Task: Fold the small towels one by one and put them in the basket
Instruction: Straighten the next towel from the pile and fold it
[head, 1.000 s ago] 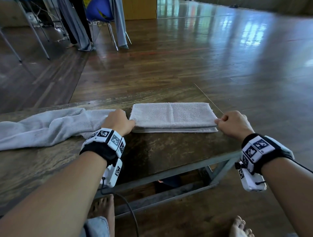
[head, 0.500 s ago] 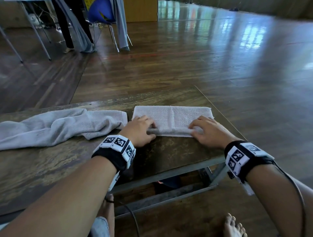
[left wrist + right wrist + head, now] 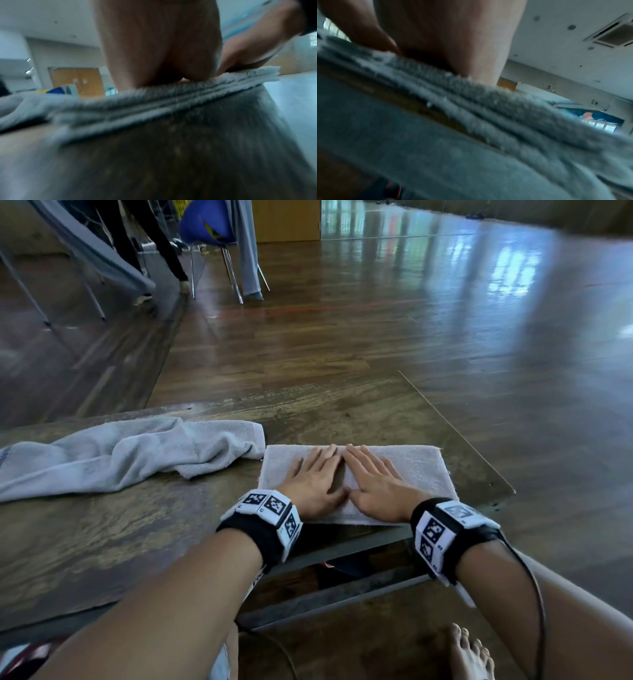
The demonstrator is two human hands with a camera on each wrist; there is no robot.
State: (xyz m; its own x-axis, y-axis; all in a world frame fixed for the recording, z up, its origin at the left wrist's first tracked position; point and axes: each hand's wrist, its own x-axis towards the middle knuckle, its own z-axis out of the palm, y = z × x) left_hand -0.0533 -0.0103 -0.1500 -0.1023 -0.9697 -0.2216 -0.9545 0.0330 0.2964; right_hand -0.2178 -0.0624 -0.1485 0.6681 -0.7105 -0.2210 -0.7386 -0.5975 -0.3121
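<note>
At the near right corner of the table (image 3: 102, 542), both your hands are now on top of the folded towel (image 3: 414, 465), where half a second ago they were gripping its near edge and a second ago they sat at its two ends. Your left hand (image 3: 313, 479) and right hand (image 3: 371, 481) lie flat, side by side at the towel's middle, fingers straight and pointing away from you, index fingers almost touching, palms pressing down, grasping nothing. The towel is under both palms, its near edge close to the table's front edge and its ends sticking out to either side of your hands. It's pale grey, a neat rectangle, and the wrist views, though blurred, show several stacked terry layers along its edge (image 3: 154, 108) (image 3: 488, 108). To its left, just touching its corner, the unfolded towel (image 3: 120, 453) lies rumpled and stretched toward the table's left side.
</note>
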